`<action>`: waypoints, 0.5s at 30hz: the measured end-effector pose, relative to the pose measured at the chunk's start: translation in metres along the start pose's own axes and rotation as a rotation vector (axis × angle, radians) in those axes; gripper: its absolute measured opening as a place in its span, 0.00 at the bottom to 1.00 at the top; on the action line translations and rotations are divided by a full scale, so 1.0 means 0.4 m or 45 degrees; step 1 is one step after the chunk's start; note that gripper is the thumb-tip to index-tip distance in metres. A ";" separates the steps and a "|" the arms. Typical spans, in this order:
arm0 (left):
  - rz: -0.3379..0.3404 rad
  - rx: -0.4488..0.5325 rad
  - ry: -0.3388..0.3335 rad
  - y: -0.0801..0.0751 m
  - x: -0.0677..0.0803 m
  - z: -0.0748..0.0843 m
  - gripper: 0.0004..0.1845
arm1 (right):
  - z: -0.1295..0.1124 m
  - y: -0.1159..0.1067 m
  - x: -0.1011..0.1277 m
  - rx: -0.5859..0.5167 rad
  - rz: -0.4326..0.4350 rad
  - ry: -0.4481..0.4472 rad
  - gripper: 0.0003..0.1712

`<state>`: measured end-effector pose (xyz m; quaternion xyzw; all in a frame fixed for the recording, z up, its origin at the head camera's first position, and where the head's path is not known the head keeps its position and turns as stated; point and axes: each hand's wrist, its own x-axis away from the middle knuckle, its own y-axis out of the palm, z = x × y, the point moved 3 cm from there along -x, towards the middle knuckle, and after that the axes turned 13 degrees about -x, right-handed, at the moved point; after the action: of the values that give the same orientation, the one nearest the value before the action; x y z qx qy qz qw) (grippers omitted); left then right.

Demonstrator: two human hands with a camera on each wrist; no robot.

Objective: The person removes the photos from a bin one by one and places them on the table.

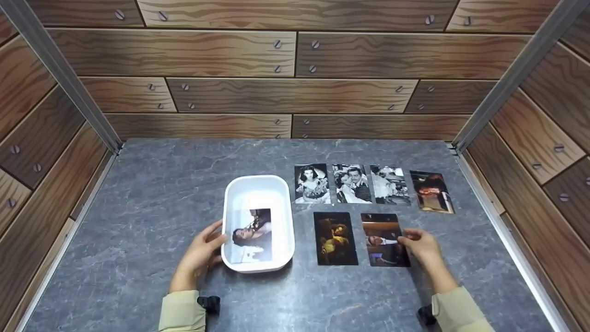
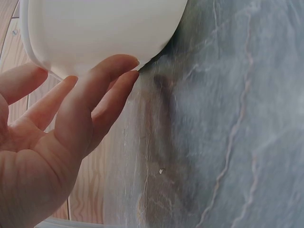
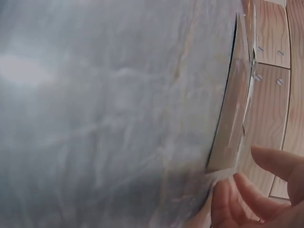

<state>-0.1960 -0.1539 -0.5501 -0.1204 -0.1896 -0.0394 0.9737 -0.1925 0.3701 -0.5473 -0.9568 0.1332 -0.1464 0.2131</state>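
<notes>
A white plastic tub (image 1: pixel 258 267) stands on the table with a photo (image 1: pixel 265 235) of a dark-haired person lying inside it. My left hand (image 1: pixel 200 251) holds the tub's left wall; in the left wrist view its fingers (image 2: pixel 102 80) spread from near the rim to the base. My right hand (image 1: pixel 424 251) is at the right edge of a photo (image 1: pixel 380 237) of a person in a dark suit, fingertips pinching that edge while the print lies flat. In the right wrist view, the fingers (image 3: pixel 223 199) partly hide it. Beside it lies a dark yellowish photo (image 1: pixel 335 240).
Behind, a row holds three black-and-white photos, a portrait (image 1: pixel 312 184), a couple (image 1: pixel 352 184) and a paler scene (image 1: pixel 391 185), then a tilted colour photo (image 1: pixel 432 191). The grey marbled table (image 1: pixel 152 198) is enclosed by wood-patterned walls (image 1: pixel 230 94) with metal edge strips (image 1: pixel 521 272).
</notes>
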 end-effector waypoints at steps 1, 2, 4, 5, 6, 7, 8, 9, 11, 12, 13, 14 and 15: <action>0.002 -0.008 -0.001 -0.001 -0.001 0.000 0.30 | -0.005 -0.001 0.002 0.013 0.000 0.000 0.28; 0.004 -0.019 0.000 -0.001 -0.001 0.000 0.30 | -0.012 -0.002 0.004 0.026 -0.001 -0.001 0.28; 0.002 -0.026 0.010 -0.001 -0.003 0.001 0.30 | -0.027 -0.002 0.003 0.009 -0.007 0.008 0.30; 0.002 -0.026 0.017 -0.002 -0.003 0.001 0.30 | -0.038 0.000 0.003 -0.026 -0.018 0.021 0.31; 0.002 -0.017 0.019 -0.002 -0.003 0.002 0.30 | -0.050 0.004 0.002 -0.064 -0.034 0.026 0.32; 0.002 -0.008 0.021 -0.002 -0.002 0.002 0.30 | -0.063 0.010 0.001 -0.121 -0.049 0.027 0.33; 0.003 -0.002 0.023 -0.002 -0.002 0.002 0.29 | -0.077 0.019 -0.001 -0.188 -0.064 0.028 0.33; 0.004 0.006 0.025 -0.002 -0.002 0.002 0.29 | -0.092 0.031 -0.003 -0.277 -0.077 0.026 0.33; 0.003 0.020 0.019 -0.002 -0.001 0.001 0.29 | -0.122 0.061 -0.004 -0.454 -0.114 0.010 0.32; 0.003 0.031 0.015 -0.001 -0.001 0.001 0.29 | -0.137 0.079 -0.005 -0.541 -0.130 -0.004 0.32; 0.000 0.040 0.015 -0.001 -0.001 0.000 0.29 | -0.152 0.098 -0.004 -0.629 -0.149 -0.014 0.32; -0.003 0.048 0.015 0.000 -0.002 0.000 0.29 | -0.168 0.117 -0.003 -0.700 -0.170 -0.020 0.31; -0.006 0.055 0.015 0.001 -0.002 0.000 0.29 | -0.184 0.137 -0.002 -0.757 -0.191 -0.027 0.31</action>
<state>-0.1968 -0.1536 -0.5506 -0.0987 -0.1848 -0.0383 0.9770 -0.2287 0.2953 -0.5082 -0.9858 0.0971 -0.1065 -0.0864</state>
